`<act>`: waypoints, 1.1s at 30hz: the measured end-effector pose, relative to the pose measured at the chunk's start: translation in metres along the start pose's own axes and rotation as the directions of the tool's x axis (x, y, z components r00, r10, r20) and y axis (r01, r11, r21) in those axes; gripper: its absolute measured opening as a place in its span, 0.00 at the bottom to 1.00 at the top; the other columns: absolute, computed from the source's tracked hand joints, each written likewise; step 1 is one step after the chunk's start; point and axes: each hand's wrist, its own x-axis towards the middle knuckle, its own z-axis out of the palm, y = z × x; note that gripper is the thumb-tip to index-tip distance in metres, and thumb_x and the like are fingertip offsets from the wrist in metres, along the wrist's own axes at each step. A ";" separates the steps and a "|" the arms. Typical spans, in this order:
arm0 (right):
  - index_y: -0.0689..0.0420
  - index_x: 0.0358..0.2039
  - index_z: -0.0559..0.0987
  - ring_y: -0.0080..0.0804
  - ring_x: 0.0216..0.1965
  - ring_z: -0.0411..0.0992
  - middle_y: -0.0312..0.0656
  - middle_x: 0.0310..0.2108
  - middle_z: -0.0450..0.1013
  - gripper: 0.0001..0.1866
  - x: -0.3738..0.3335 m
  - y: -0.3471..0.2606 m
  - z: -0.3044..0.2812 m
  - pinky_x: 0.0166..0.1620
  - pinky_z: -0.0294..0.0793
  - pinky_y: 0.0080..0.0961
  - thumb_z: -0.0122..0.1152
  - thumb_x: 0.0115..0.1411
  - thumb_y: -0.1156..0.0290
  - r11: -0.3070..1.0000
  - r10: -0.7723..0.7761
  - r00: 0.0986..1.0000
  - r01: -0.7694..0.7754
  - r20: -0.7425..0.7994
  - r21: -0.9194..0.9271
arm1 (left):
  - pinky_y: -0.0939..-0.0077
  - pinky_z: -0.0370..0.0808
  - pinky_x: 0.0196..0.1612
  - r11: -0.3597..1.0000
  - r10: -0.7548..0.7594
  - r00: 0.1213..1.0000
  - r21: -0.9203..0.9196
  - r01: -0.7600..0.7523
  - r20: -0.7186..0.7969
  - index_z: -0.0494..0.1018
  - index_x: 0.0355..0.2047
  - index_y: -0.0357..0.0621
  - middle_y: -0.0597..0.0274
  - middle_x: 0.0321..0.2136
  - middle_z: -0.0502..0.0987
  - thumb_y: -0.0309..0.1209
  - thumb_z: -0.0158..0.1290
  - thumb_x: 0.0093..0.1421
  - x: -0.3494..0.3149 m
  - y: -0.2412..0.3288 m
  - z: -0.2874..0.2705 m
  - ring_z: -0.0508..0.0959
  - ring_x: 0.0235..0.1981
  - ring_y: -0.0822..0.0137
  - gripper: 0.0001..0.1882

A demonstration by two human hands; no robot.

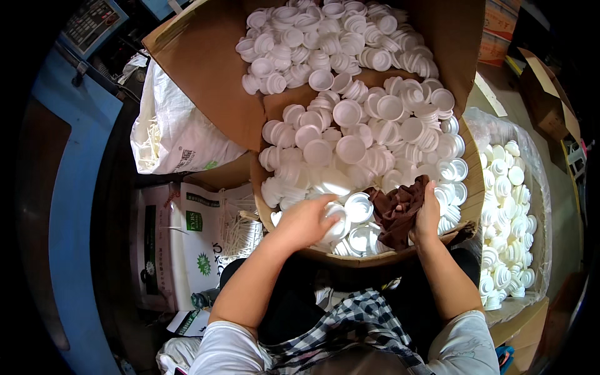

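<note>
At the near edge of a large cardboard box (372, 257), my left hand (302, 224) grips a white round plastic lid (339, 226) between thumb and fingers. My right hand (429, 214) is closed on a crumpled dark brown cloth (397, 215), a little to the right of that lid. Under and around both hands lie many loose white plastic lids (350, 149), some stacked in one another, filling the box. Part of my left fingers is lost in bright light.
A clear plastic bag (537, 187) of similar lids stands to the right. On the left are a white woven sack (178, 125), a printed bag (169, 250) beside thin white plastic pieces (240, 231), and a blue machine (78, 131). A raised cardboard flap (206, 69) borders the box.
</note>
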 end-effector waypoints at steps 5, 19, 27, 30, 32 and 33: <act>0.64 0.39 0.67 0.30 0.21 0.69 0.45 0.27 0.71 0.29 -0.012 0.004 0.006 0.24 0.73 0.26 0.36 0.62 0.45 0.999 0.016 0.994 -0.011 0.106 -0.043 | 0.61 0.69 0.44 0.943 0.019 0.959 0.322 0.076 -0.283 0.68 0.47 0.46 0.51 0.40 0.74 0.31 0.52 0.51 0.031 -0.026 0.011 0.72 0.43 0.51 0.21; 0.61 0.40 0.68 0.32 0.26 0.69 0.44 0.31 0.71 0.26 -0.002 -0.003 -0.005 0.31 0.73 0.28 0.35 0.63 0.48 0.993 0.030 0.998 -0.036 0.057 0.116 | 0.70 0.71 0.43 0.967 0.197 0.824 -0.031 -0.252 -0.531 0.71 0.45 0.46 0.53 0.41 0.73 0.20 0.49 0.53 0.073 -0.064 0.033 0.74 0.41 0.58 0.17; 0.62 0.48 0.63 0.34 0.36 0.69 0.45 0.40 0.67 0.27 -0.004 0.001 0.001 0.40 0.72 0.33 0.32 0.65 0.50 0.938 -0.339 0.941 0.337 0.014 0.074 | 0.68 0.75 0.41 0.015 -0.191 0.980 -0.998 -0.055 -0.057 0.62 0.49 0.40 0.57 0.42 0.72 0.25 0.48 0.58 0.037 -0.007 0.009 0.76 0.39 0.64 0.17; 0.63 0.50 0.62 0.34 0.40 0.68 0.45 0.43 0.66 0.28 -0.011 0.002 0.006 0.44 0.69 0.32 0.32 0.64 0.49 0.870 -0.488 0.870 0.491 0.068 -0.048 | 0.69 0.74 0.43 0.035 -0.214 0.974 -0.997 -0.075 -0.081 0.62 0.48 0.40 0.58 0.42 0.71 0.20 0.50 0.55 0.028 -0.003 0.024 0.74 0.41 0.65 0.20; 0.65 0.51 0.62 0.33 0.43 0.67 0.46 0.44 0.65 0.31 -0.017 0.004 0.006 0.46 0.67 0.31 0.34 0.63 0.47 0.832 -0.540 0.827 0.553 0.155 -0.054 | 0.70 0.74 0.43 0.030 -0.234 0.967 -0.995 -0.097 -0.101 0.63 0.47 0.40 0.58 0.42 0.71 0.20 0.51 0.54 0.026 0.003 0.031 0.74 0.41 0.65 0.19; 0.66 0.51 0.62 0.33 0.45 0.66 0.46 0.45 0.65 0.32 -0.022 0.006 0.009 0.48 0.66 0.29 0.35 0.63 0.47 0.824 -0.551 0.807 0.566 0.210 -0.014 | 0.71 0.74 0.43 0.028 -0.243 0.964 -0.994 -0.109 -0.112 0.63 0.46 0.39 0.59 0.41 0.71 0.19 0.51 0.54 0.025 0.006 0.033 0.74 0.41 0.66 0.19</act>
